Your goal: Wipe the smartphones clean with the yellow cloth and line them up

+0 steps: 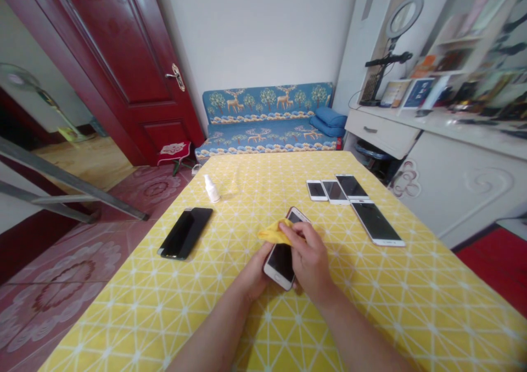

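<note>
A white-framed smartphone (282,262) with a dark screen is held tilted above the near middle of the table. My left hand (256,273) is closed round its left edge and lower part, some fingers hidden beneath it. With bent fingers, my right hand (309,254) pinches a yellow cloth (275,232) and presses it on the upper part of the screen. To the left lies a large black phone or small tablet (186,233). A white spray bottle (211,189) stands upright behind it.
On the table's right lie several phones: a small white one (317,190), another white one (335,191), a dark-screened one (351,186) and a larger one (376,222). The yellow patterned tablecloth (164,311) reaches towards a blue sofa (263,133). A white cabinet (457,180) stands at right.
</note>
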`<state>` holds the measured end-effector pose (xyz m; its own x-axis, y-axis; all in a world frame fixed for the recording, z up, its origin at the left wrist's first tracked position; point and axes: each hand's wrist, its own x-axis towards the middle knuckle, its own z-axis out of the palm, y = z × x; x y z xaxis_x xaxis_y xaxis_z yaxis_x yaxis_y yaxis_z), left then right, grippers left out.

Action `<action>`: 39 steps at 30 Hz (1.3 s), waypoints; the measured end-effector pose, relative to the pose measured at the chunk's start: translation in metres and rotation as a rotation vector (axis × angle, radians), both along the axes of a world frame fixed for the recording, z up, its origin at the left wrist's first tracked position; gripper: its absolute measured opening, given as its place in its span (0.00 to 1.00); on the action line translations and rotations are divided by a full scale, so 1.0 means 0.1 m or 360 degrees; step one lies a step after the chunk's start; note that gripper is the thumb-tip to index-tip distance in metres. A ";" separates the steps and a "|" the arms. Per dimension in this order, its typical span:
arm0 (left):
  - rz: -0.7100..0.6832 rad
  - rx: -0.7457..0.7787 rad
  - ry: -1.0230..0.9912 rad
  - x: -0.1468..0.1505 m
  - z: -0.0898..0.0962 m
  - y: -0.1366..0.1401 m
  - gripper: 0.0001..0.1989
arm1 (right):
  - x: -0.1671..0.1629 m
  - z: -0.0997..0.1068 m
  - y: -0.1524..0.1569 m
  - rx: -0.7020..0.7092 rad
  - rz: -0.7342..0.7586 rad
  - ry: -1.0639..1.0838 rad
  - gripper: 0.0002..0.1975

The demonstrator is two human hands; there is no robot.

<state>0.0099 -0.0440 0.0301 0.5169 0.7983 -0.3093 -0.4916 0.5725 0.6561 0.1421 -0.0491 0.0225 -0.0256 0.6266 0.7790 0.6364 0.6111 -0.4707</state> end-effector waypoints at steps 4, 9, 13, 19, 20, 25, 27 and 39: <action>-0.0276 0.0066 0.0121 -0.01 0.02 -0.04 0.23 | 0.21 -0.03 0.09 -0.0033 -0.0182 0.0168 0.25; -0.0058 0.0098 -0.0006 -0.03 0.08 0.00 0.24 | 0.22 -0.09 0.10 -0.0079 -0.0169 0.0141 0.26; 0.0464 0.0080 -0.0142 -0.06 0.06 0.10 0.17 | 0.00 -0.06 -0.02 -0.0105 0.0127 -0.0114 0.21; 0.0379 -0.0080 -0.0215 -0.07 -0.01 0.14 0.18 | -0.24 0.03 -0.13 -0.0006 0.0466 -0.0185 0.18; 0.0356 -0.0094 -0.0205 -0.05 -0.02 0.13 0.17 | -0.24 0.03 -0.12 0.0026 0.0445 -0.0127 0.18; 0.0194 -0.0018 -0.0078 0.02 -0.03 0.06 0.14 | -0.11 -0.01 -0.01 0.0112 0.0283 0.0095 0.23; 0.0046 0.0060 0.0006 0.01 -0.01 0.02 0.14 | -0.03 -0.02 0.03 0.0078 0.0196 0.0136 0.26; -0.0452 0.0244 0.0025 -0.14 0.03 0.03 0.28 | 0.43 -0.05 0.24 -0.0349 -0.0092 0.0933 0.12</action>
